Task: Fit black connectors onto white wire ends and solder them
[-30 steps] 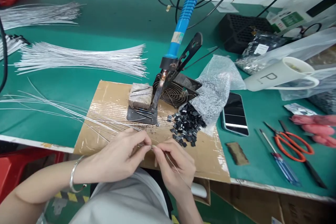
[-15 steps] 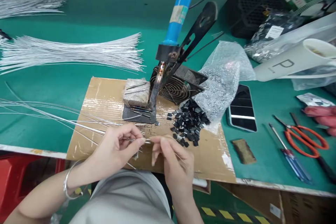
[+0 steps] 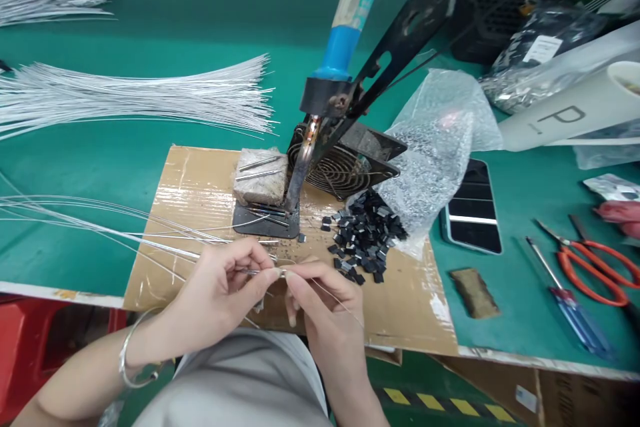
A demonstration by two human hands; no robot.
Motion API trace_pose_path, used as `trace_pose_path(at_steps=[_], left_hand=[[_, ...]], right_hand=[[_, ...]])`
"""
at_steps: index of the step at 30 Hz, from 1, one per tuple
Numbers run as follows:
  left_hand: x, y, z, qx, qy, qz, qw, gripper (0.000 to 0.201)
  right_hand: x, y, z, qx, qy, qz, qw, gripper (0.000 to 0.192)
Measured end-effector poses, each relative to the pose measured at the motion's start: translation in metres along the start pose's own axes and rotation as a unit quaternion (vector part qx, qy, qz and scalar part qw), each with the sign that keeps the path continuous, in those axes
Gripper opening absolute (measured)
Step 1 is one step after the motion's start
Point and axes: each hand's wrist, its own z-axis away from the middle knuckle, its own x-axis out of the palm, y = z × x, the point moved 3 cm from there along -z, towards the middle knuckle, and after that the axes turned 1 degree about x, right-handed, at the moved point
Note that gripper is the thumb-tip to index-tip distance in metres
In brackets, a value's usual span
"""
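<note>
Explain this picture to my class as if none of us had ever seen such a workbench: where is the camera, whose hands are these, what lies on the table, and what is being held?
The camera sits on the person's head and looks down, so the two bare hands at the bottom are that person's own. The left hand and right hand meet fingertip to fingertip, pinching a thin silvery wire that runs off to the left. Whether a small part sits between the fingertips is too small to tell. They work over a sheet of cardboard on a green table. On the cardboard stands a blue-handled soldering iron in a black stand, beside a small fan and a pile of little black parts spilling from a plastic bag. Bundles of wires lie behind; a phone, screwdriver and orange scissors lie to the right.
</note>
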Motion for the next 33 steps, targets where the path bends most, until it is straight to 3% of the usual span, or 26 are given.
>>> trace_pose_path(at_steps=[16, 26, 33], left_hand=[[-0.001, 0.002, 0.002, -0.022, -0.025, -0.023, 0.999, 0.023], [0.001, 0.003, 0.002, -0.018, 0.01, -0.008, 1.0, 0.022], [0.006, -0.005, 0.005, 0.011, 0.064, -0.029, 0.997, 0.022]], right_hand=[[-0.009, 0.001, -0.008, 0.079, -0.067, -0.017, 0.994, 0.016], [-0.004, 0.003, -0.003, 0.062, -0.035, -0.043, 0.997, 0.014], [0.004, 0.007, -0.001, 0.06, 0.006, -0.09, 0.994, 0.012]])
